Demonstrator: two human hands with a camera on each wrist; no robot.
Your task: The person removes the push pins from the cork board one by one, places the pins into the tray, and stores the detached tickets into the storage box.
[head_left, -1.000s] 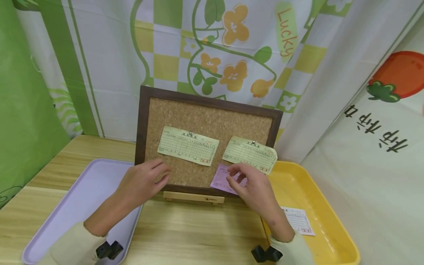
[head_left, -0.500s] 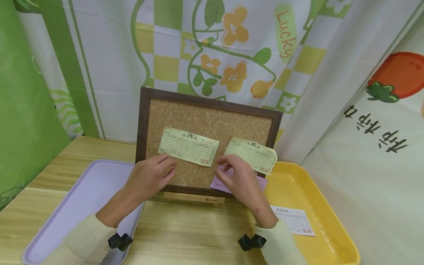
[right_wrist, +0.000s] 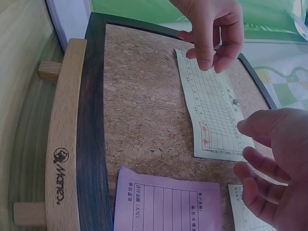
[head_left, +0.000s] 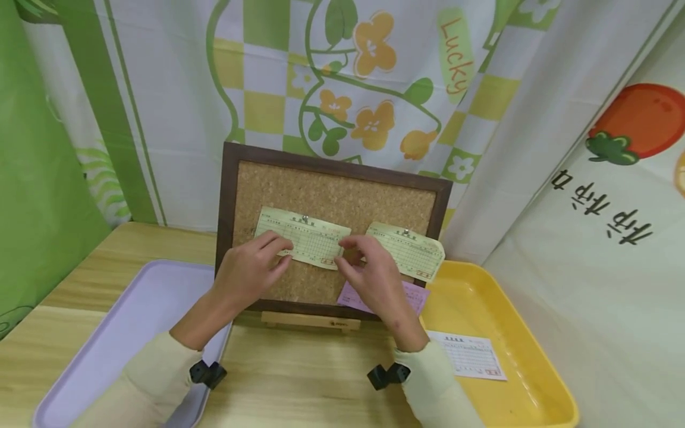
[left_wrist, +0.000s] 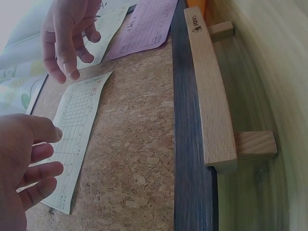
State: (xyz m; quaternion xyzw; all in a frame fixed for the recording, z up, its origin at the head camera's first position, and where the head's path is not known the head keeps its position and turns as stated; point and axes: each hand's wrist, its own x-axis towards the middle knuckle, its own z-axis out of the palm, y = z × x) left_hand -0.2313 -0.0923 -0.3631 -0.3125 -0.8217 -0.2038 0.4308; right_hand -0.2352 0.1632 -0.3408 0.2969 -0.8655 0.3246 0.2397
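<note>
A cork board (head_left: 332, 184) in a dark frame leans on a wooden stand (head_left: 310, 321). Pinned to it on the left is a pale green receipt slip (head_left: 307, 241), its pushpin (right_wrist: 236, 102) at the top edge. My left hand (head_left: 251, 264) hovers over this slip's left part, fingers loosely bent with nothing between them. Near its right end is my right hand (head_left: 370, 270), likewise holding nothing, thumb and fingers apart. A second green slip (head_left: 409, 252) hangs pinned at the right, above a pink slip (right_wrist: 168, 202) that the right hand partly covers in the head view.
At the left, a lilac tray (head_left: 134, 321) lies on the wooden table (head_left: 299, 380). A yellow tray (head_left: 535, 368) stands at the right with a white slip (head_left: 473, 356) in it. Behind the board hangs a patterned curtain (head_left: 176, 107).
Both hands have moved inward and upward toward the left green slip: the left hand rightward, the right hand leftward. The slips stay where they were on the board.
</note>
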